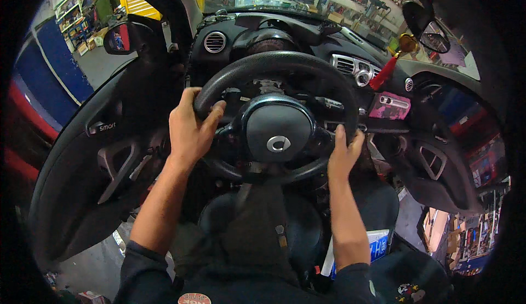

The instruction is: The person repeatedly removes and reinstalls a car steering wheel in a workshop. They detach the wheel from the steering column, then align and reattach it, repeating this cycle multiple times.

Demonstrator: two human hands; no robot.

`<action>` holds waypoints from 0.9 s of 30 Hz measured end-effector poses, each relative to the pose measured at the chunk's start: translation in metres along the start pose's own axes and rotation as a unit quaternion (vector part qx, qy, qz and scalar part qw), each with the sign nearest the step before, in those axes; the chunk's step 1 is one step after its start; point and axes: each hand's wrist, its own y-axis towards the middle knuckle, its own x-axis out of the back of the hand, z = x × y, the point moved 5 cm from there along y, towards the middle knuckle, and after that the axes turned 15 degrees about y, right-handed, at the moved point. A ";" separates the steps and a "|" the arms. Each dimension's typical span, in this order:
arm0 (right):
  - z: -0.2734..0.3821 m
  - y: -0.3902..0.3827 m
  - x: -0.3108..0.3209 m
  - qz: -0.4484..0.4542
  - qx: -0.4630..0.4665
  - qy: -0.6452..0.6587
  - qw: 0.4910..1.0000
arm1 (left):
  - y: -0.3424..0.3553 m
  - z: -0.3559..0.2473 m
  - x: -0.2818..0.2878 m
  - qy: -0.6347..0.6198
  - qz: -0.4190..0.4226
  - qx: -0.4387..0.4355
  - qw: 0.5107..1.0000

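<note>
In front of me is a black steering wheel [296, 59] with a textured rim and a dark centre pad [278, 131] bearing a silver emblem. My left hand [192, 126] is closed around the rim on its left side, the thumb lying over the inner edge. Lower on the right side, my right hand [346, 153] grips the rim with thumb and fingers on either side of it. Behind the wheel, the steering column [269, 86] shows bare metal parts where trim is absent. The instrument hood [271, 38] rises beyond it.
Both car doors stand open, the left door panel [109, 156] and the right door panel [438, 161]. A red tassel [386, 74] hangs near the centre vents [345, 64]. A blue licence plate [378, 248] lies on the seat to my right. Workshop shelves [378, 0] stand beyond the windscreen.
</note>
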 end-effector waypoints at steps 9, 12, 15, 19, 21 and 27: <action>-0.077 -0.117 -0.018 -0.176 -0.316 0.351 0.863 | 0.059 -0.121 -0.022 0.249 0.046 -0.286 0.924; -0.074 -0.122 -0.027 -0.182 -0.314 0.346 0.865 | 0.078 -0.127 -0.034 0.323 0.063 -0.243 0.913; -0.071 -0.123 -0.031 -0.199 -0.298 0.342 0.869 | 0.079 -0.129 -0.040 0.331 0.022 -0.260 0.907; -0.073 -0.124 -0.030 -0.223 -0.279 0.314 0.880 | 0.079 -0.124 -0.043 0.345 0.010 -0.261 0.902; -0.076 -0.120 -0.031 -0.226 -0.272 0.313 0.881 | 0.078 -0.122 -0.043 0.352 0.004 -0.254 0.901; -0.097 -0.113 -0.033 -0.249 -0.273 0.329 0.869 | 0.073 -0.123 -0.046 0.363 -0.026 -0.268 0.892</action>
